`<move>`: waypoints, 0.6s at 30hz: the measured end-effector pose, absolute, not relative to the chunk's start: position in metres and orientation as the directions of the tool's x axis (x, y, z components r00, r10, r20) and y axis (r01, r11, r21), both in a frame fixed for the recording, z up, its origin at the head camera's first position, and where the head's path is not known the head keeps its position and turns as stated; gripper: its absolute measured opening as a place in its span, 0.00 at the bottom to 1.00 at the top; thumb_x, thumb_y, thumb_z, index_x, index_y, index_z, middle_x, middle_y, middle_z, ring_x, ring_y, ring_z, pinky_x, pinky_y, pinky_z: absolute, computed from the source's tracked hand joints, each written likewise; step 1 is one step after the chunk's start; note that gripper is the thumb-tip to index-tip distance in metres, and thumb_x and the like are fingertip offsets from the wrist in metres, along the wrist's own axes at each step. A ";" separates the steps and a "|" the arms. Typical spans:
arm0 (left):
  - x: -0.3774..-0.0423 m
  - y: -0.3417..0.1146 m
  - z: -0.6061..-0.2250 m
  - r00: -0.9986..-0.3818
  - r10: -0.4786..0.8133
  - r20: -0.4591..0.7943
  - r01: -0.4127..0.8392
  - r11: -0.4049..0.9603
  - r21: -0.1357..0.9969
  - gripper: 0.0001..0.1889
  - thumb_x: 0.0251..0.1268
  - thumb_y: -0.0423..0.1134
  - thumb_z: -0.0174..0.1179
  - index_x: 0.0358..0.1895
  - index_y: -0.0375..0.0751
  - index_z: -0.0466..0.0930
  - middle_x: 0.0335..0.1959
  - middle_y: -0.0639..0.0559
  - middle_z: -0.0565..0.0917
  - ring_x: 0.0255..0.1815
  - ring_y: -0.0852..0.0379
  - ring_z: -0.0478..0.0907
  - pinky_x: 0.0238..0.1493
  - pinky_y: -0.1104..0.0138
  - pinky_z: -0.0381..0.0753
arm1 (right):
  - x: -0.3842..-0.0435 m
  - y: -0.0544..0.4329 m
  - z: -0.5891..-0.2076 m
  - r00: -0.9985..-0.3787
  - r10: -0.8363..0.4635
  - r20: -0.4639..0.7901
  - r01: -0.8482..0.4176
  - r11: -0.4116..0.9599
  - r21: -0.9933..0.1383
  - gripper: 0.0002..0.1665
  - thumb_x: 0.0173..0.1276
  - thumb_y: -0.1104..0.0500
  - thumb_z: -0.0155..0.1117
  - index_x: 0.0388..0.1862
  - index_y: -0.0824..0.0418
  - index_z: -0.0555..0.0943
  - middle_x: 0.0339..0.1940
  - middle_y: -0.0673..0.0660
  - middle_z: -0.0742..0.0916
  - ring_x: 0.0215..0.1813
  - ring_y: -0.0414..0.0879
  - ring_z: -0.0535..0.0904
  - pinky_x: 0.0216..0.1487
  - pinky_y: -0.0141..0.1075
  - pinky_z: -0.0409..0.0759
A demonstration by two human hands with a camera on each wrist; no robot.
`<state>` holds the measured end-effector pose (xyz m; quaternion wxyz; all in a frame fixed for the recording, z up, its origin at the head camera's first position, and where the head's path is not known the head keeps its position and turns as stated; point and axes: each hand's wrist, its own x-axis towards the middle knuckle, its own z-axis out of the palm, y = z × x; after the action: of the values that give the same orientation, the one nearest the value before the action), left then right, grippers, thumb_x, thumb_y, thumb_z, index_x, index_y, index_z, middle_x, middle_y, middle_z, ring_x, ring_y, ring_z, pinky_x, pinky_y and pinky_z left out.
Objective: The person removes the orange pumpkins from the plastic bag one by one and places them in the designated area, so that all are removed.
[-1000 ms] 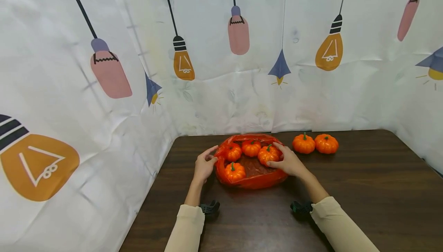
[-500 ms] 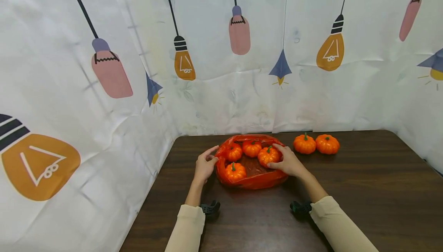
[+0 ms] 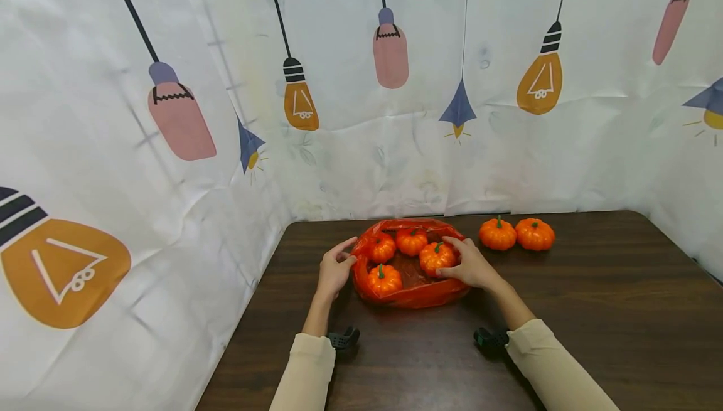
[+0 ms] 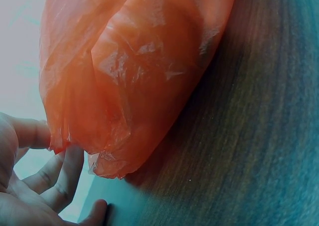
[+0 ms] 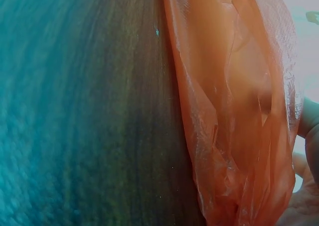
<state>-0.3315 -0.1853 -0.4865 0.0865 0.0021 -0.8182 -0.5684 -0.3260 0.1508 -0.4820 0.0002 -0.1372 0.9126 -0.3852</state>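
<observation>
An open red plastic bag (image 3: 415,298) lies on the table with several small orange pumpkins inside. My left hand (image 3: 333,271) pinches the bag's left rim between thumb and finger. In the left wrist view, the bag's plastic (image 4: 134,76) hangs from those fingers (image 4: 35,133). My right hand (image 3: 473,265) reaches over the right rim and holds a pumpkin (image 3: 435,259), thumb on its near side and fingers at its far side. The other bagged pumpkins are one at front left (image 3: 385,280) and two at the back. The right wrist view shows mostly the bag's outside (image 5: 239,106).
Two more pumpkins, one with a tall stem (image 3: 497,234) and one beside it (image 3: 535,234), stand on the dark wooden table (image 3: 610,310) right of the bag. A white printed curtain (image 3: 361,166) encloses the back and sides.
The pumpkin at my right hand has shifted slightly left and toward me, with the right fingertips following. My left hand and the bag have stayed nearly still.
</observation>
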 end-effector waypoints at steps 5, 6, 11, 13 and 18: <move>-0.331 -0.185 -0.486 -0.985 -0.107 0.134 0.089 0.346 0.934 0.24 0.67 0.31 0.62 0.64 0.54 0.83 0.36 0.45 0.86 0.19 0.60 0.67 0.21 0.70 0.66 | -0.326 0.152 -0.481 -0.958 -0.257 0.124 -0.268 0.661 -0.701 0.52 0.58 0.48 0.80 0.77 0.64 0.68 0.54 0.68 0.73 0.47 0.54 0.73 0.52 0.46 0.73; -0.331 -0.186 -0.486 -0.985 -0.108 0.134 0.089 0.346 0.934 0.24 0.67 0.30 0.62 0.64 0.54 0.83 0.36 0.44 0.86 0.19 0.59 0.67 0.21 0.70 0.66 | -0.326 0.153 -0.481 -0.958 -0.258 0.129 -0.272 0.659 -0.701 0.52 0.58 0.48 0.80 0.76 0.64 0.68 0.53 0.68 0.73 0.46 0.53 0.72 0.50 0.45 0.72; -0.331 -0.186 -0.486 -0.985 -0.104 0.139 0.094 0.353 0.931 0.24 0.68 0.30 0.61 0.65 0.51 0.82 0.36 0.43 0.86 0.19 0.59 0.66 0.21 0.70 0.66 | -0.325 0.154 -0.479 -0.958 -0.254 0.134 -0.273 0.654 -0.706 0.52 0.57 0.47 0.81 0.76 0.63 0.70 0.51 0.66 0.73 0.45 0.52 0.72 0.47 0.41 0.71; -0.331 -0.185 -0.486 -0.985 -0.102 0.138 0.094 0.353 0.931 0.24 0.68 0.30 0.61 0.65 0.52 0.83 0.36 0.43 0.86 0.19 0.59 0.66 0.21 0.70 0.66 | -0.325 0.154 -0.478 -0.959 -0.252 0.132 -0.269 0.649 -0.711 0.51 0.57 0.47 0.81 0.76 0.63 0.70 0.50 0.65 0.73 0.45 0.52 0.71 0.46 0.41 0.70; -0.331 -0.185 -0.486 -0.986 -0.098 0.133 0.091 0.349 0.933 0.24 0.68 0.31 0.61 0.65 0.54 0.83 0.36 0.43 0.86 0.19 0.60 0.67 0.21 0.70 0.66 | -0.322 0.155 -0.472 -0.959 -0.250 0.136 -0.266 0.621 -0.737 0.49 0.58 0.46 0.80 0.75 0.61 0.71 0.52 0.65 0.72 0.50 0.56 0.73 0.51 0.45 0.74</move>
<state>-0.3311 -0.1850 -0.4861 0.0830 0.0022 -0.8171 -0.5704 -0.3217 0.1549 -0.4719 -0.0101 -0.1434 0.9003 -0.4108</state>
